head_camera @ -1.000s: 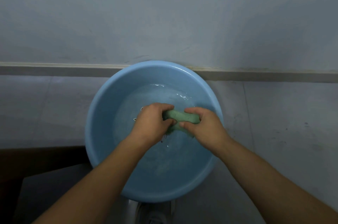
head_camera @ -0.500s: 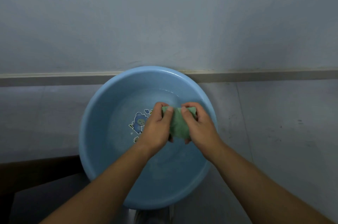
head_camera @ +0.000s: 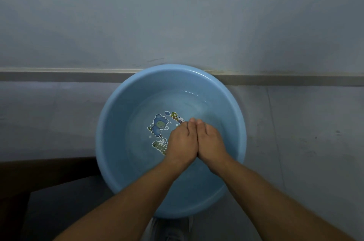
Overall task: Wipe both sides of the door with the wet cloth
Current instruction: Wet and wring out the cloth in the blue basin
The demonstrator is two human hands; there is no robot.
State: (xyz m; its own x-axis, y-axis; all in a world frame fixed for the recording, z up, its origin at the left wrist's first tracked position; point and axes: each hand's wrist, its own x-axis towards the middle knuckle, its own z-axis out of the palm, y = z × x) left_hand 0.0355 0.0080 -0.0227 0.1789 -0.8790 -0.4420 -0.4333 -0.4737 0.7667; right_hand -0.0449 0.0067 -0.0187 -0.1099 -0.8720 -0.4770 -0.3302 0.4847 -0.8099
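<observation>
My left hand and my right hand are pressed palm to palm over the middle of a round blue basin with shallow water in it. Their fingertips meet and point away from me. The green cloth does not show; it is hidden between the two palms. A cartoon bear sticker shows on the basin's bottom, just left of my left hand. No door is in view.
The basin stands on a grey tiled floor against a grey wall with a pale baseboard. A dark brown strip lies at the lower left. My shoe shows below the basin's near rim.
The cloth was stretched between my hands, then bunched upright between them. Now my palms have closed together over it and it is out of sight.
</observation>
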